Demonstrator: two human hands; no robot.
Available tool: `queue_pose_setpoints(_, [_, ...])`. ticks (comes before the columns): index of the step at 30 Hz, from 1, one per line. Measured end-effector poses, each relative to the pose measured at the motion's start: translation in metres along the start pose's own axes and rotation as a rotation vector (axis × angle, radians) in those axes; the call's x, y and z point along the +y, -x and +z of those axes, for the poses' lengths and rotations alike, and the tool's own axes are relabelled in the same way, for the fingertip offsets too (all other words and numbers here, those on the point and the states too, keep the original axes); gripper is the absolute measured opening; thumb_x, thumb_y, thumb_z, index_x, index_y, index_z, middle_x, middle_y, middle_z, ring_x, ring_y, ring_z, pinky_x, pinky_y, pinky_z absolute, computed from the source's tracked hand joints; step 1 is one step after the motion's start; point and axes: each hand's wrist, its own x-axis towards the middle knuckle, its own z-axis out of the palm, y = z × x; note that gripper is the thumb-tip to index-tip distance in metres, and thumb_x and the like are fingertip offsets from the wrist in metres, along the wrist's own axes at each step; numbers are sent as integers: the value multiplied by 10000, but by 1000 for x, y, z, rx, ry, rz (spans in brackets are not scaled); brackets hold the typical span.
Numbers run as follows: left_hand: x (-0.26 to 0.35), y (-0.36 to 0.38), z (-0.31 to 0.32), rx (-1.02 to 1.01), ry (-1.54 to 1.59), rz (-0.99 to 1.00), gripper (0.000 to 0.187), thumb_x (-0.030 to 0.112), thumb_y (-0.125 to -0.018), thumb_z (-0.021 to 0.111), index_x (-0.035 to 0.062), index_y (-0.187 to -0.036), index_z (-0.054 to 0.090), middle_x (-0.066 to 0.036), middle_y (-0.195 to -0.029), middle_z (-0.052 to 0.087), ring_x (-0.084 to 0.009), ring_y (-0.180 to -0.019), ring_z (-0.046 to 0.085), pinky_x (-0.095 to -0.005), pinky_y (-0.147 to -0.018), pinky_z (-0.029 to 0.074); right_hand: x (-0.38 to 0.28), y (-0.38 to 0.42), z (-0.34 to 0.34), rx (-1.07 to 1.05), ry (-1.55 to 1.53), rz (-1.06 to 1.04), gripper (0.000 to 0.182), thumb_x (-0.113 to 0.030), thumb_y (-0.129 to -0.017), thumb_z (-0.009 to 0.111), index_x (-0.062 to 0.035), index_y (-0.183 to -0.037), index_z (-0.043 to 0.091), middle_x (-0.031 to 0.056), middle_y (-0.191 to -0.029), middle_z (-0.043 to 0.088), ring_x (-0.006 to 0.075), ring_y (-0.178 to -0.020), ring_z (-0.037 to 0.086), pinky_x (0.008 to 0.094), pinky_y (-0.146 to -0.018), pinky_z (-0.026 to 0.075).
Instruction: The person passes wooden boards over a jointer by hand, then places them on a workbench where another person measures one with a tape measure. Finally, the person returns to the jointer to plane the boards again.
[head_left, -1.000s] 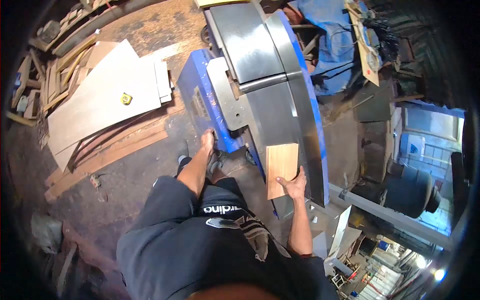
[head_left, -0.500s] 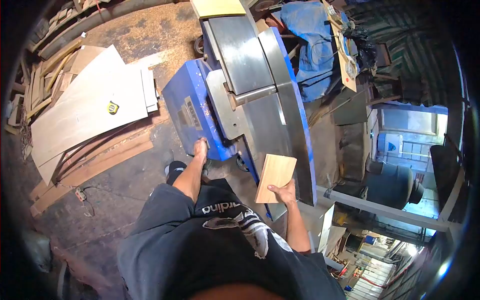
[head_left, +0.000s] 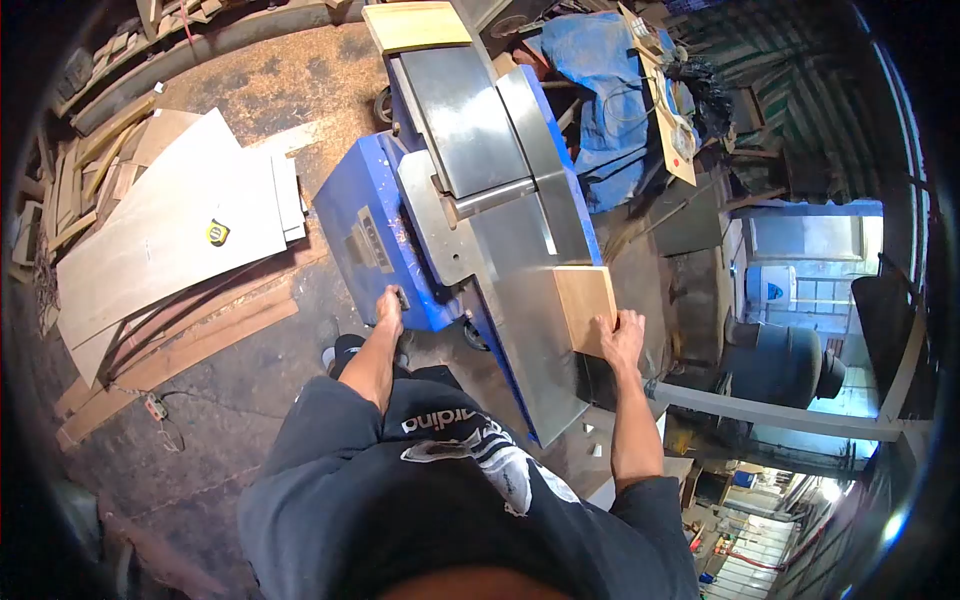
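My right hand (head_left: pixel 624 338) grips the near end of a short wooden board (head_left: pixel 583 298), which stands on the steel bed of a blue jointer (head_left: pixel 500 240), close along its fence (head_left: pixel 560 190). The thumb and fingers press on the board's edge. Low on the jointer's blue cabinet (head_left: pixel 350 215), my left hand (head_left: pixel 390 308) is closed at the near corner; I cannot tell what its curled fingers hold. Ahead of the board lies the jointer's cutter guard (head_left: pixel 432 215). Another light wooden board (head_left: pixel 418 25) rests on the jointer's far end.
Left on the floor, pale plywood sheets (head_left: pixel 170 250) carry a yellow tape measure (head_left: pixel 217 232). Planks (head_left: pixel 200 340) lie beside them, and wood shavings (head_left: pixel 280 75) cover the floor behind. A blue tarp (head_left: pixel 600 90) hangs right of the jointer. A dark drum (head_left: pixel 780 365) stands farther right.
My right hand has moved the board to the right, toward the fence, and tipped it upright. The hand now holds its near end from the right. My left hand stays at the cabinet corner.
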Motion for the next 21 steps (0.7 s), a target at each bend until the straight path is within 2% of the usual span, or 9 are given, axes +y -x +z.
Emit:
queue_pose_setpoints(7, [7,5,-16,-50,-20,40,328,396,-863,593,75,-854,659,-50,-786,614,-189,-792,544,-402,-753,433,0,-31,19,44,56,-112,496,-338,-770,780,18,-1048,574,234,-1081,548,408,-1036,496,495,-930,440])
queue_pose_setpoints(8, [11,9,-20,-94,-18,37,336,405,-863,590,76,-865,659,-58,-804,621,-196,-809,554,-412,-766,437,2,-37,21,25,0,-156,553,-333,-768,779,22,-1129,557,243,-1134,547,418,-1070,499,492,-954,436])
queue_pose_setpoints(11, [33,30,-15,-146,65,-142,439,415,-881,588,31,-1079,668,-121,-906,655,-231,-881,601,-435,-871,475,-2,-62,26,8,-126,-227,635,-280,-775,774,28,-1261,507,255,-1204,554,435,-1121,511,502,-986,433])
queue_pose_setpoints(12, [24,14,-17,-137,65,-140,439,415,-881,588,31,-1079,668,-121,-906,655,-231,-881,601,-435,-871,475,-9,-70,29,6,-201,-239,659,-233,-785,768,30,-1313,475,259,-1219,563,443,-1139,521,515,-993,434])
queue_pose_setpoints(14, [5,-19,-29,-109,-356,119,542,427,-891,592,-20,-1195,630,-200,-1021,699,-321,-994,654,-443,-937,492,-24,-90,30,-42,-215,-217,682,-228,-799,754,28,-1351,446,266,-1248,560,449,-1165,516,510,-1002,434])
queue_pose_setpoints(15, [2,-29,-38,-102,-361,119,542,427,-891,592,-20,-1195,630,-200,-1021,699,-321,-994,654,-443,-937,492,-32,-104,28,-79,-217,-197,705,-222,-813,741,25,-1388,417,273,-1276,557,455,-1191,511,504,-1012,433])
queue_pose_setpoints(17, [-5,-38,-55,151,-803,388,587,450,-896,594,-41,-1217,619,-277,-1163,680,-408,-1151,627,-459,-994,476,-45,-123,27,-100,-225,-192,716,-223,-820,732,31,-1403,404,268,-1291,555,447,-1211,501,502,-1022,435])
queue_pose_setpoints(18, [24,5,-56,173,-876,333,630,474,-887,613,-34,-1261,606,-303,-1256,631,-431,-1240,572,-468,-1048,441,-51,-132,27,-114,-227,-195,727,-223,-826,722,36,-1419,391,263,-1305,554,439,-1231,491,499,-1033,436])
queue_pose_setpoints(21, [31,-7,-102,210,-873,196,685,487,-871,636,-13,-1335,575,-286,-1304,613,-413,-1266,559,-470,-1086,410,-68,-151,24,-153,-204,-153,730,-219,-838,711,33,-1431,369,267,-1301,556,439,-1218,509,503,-1025,443])
